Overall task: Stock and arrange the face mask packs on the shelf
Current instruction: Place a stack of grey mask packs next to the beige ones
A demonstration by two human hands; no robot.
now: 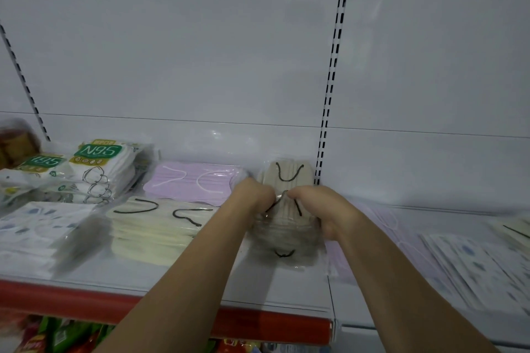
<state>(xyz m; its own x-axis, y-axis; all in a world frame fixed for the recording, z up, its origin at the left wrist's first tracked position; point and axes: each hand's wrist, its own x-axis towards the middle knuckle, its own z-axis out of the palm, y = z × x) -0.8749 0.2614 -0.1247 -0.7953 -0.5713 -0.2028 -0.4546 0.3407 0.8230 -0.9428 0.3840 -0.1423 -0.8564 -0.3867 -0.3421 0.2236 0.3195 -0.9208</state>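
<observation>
Shelf (177,281) carries purple packs (192,183) left of the hands, beige mask stack (286,226) gripped between left hand (253,195) and right hand (318,203); slick wrappers may slide, fanning the stack forward.

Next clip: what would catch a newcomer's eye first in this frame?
Both forearms reach to mid-shelf, where the left hand and right hand grip a beige mask pack with black ear loops. To its left lie a lilac mask pack and green-labelled N95 packs. The red shelf edge runs below.
</observation>
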